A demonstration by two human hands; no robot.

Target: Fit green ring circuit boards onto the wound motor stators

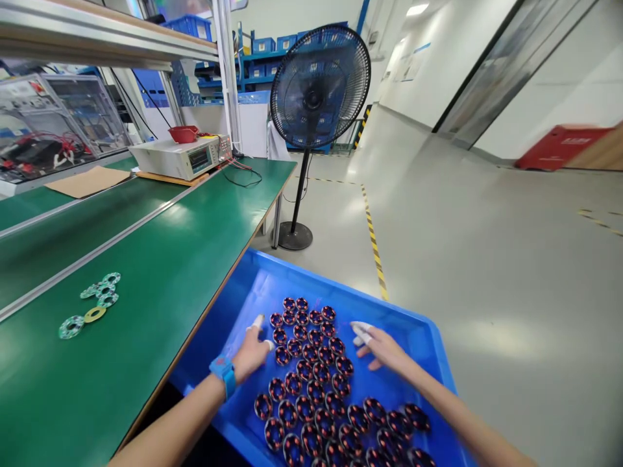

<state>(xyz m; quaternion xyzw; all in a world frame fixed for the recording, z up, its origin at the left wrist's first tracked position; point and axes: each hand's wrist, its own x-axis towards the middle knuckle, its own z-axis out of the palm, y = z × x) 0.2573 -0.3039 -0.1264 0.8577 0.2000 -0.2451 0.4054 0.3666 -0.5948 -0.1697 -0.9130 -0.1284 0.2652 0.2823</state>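
Note:
Dark ring-shaped parts with reddish spots (315, 392) lie in loose rows on the floor of a large blue bin (389, 311). My left hand (252, 353), with a blue wristband, hovers at the left side of the rings, fingers apart and holding nothing. To the right of the rings is my right hand (382, 347), its fingers spread with nothing in them. White covers sit on some fingertips of both hands. Neither hand visibly grips a ring.
Left of the bin, a green workbench (160, 272) carries several patterned rings (107, 292), a yellow ring (95, 314) and a bench instrument (182, 155). A black standing fan (311, 97) is beyond the bin. Its bench-side edge runs close to my left arm.

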